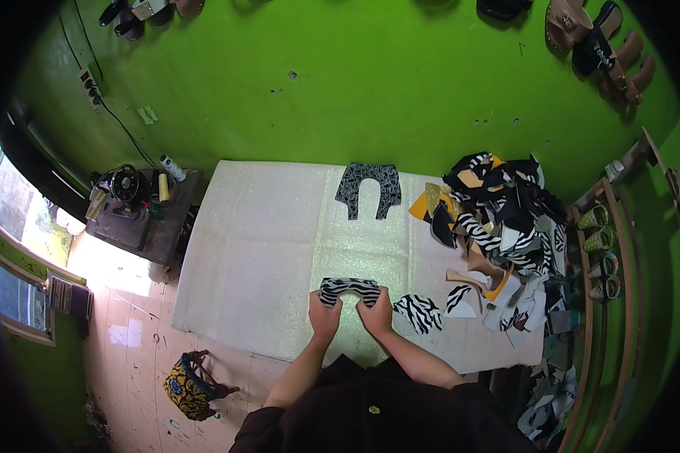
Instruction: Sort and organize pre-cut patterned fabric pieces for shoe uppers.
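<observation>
Near the table's front edge, my left hand (pixel 325 318) and my right hand (pixel 376 315) grip the two ends of a black-and-white zebra-striped piece of material (pixel 349 286). The piece bends in an arch between them, and my fingers are closed round its ends, partly hidden by it. Just right of my right hand lies a loose zebra-striped piece (pixel 418 313). A smaller striped scrap (pixel 458 296) is beyond it. Toward the table's far edge, a dark patterned U-shaped cut piece (pixel 349 191) lies flat with its opening toward me.
A heap of mixed scraps (pixel 506 204) covers the right side of the pale table (pixel 242 241). On the left stands a sewing machine (pixel 125 183) on its own small table. A patterned stool or bag (pixel 189 386) is on the floor. Wooden shoe racks (pixel 588 332) line the right wall.
</observation>
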`<state>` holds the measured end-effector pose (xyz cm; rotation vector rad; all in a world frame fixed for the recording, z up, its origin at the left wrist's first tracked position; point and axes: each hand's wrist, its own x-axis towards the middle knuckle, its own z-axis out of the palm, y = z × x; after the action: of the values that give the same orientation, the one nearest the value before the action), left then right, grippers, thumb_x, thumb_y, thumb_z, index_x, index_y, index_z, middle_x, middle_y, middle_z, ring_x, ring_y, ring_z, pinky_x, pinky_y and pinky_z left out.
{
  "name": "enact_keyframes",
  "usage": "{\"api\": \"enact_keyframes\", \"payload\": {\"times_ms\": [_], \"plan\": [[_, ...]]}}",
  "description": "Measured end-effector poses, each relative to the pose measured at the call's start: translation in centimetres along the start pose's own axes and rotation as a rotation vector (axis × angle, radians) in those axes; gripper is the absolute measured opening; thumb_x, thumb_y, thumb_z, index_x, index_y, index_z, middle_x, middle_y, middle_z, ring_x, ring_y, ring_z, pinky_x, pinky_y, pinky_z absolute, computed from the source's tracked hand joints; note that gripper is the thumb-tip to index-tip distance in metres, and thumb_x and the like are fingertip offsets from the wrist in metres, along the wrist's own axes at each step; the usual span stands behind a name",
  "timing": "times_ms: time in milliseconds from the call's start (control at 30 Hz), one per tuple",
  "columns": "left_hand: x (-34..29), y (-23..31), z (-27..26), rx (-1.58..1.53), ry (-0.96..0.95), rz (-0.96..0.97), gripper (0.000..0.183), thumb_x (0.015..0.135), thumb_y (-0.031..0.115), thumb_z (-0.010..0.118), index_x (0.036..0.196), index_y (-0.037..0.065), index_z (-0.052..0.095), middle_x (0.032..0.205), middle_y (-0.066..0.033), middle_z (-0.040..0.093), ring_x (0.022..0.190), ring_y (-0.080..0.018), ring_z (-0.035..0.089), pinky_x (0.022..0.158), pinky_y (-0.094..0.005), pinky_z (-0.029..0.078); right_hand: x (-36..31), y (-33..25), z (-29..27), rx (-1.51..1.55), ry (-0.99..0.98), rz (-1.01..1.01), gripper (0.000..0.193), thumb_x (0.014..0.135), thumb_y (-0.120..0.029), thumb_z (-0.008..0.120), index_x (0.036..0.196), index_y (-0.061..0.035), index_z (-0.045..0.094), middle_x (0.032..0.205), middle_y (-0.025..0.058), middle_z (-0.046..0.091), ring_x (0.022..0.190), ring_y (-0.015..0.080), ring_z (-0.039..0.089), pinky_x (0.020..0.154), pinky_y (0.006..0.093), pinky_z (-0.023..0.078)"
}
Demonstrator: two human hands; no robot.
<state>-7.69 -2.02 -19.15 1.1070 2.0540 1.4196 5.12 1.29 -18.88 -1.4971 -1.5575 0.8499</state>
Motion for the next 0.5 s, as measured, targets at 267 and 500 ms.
{"api": "enact_keyframes", "payload": {"times_ms": [267, 500], "plan": [[1.7, 3.1, -1.8, 0.125, 0.086, -0.072, 0.056, 0.062, 0.008, 0.07, 0.11, -0.002, 0.043, 0.107, -0.0207, 0.046, 0.101, -0.036, 0.048, 0.087, -0.0378, 0.04, 1.5, -2.6, 0.9, 0.027, 0.016, -0.11, 0.066, 0.068, -0.007, 0.066, 0.124, 0.0006, 0.033, 0.105, 0.0209, 0.044, 0.095, 0.0321, 0.051, 0.082, 0.0382, 0.044], [7.6, 3.0, -3.3, 0.249, 0.016, -0.1, 0.061, 0.062, 0.011, 0.071, 0.113, 0.001, 0.041, 0.108, -0.0186, 0.046, 0.102, -0.0352, 0.049, 0.086, -0.0385, 0.042, 4.9, -5.4, 4.1, -0.045, -0.029, -0.01, 0.056, 0.068, -0.013, 0.066, 0.117, 0.0032, 0.045, 0.105, 0.0217, 0.052, 0.1, 0.036, 0.051, 0.084, 0.0403, 0.043]]}}
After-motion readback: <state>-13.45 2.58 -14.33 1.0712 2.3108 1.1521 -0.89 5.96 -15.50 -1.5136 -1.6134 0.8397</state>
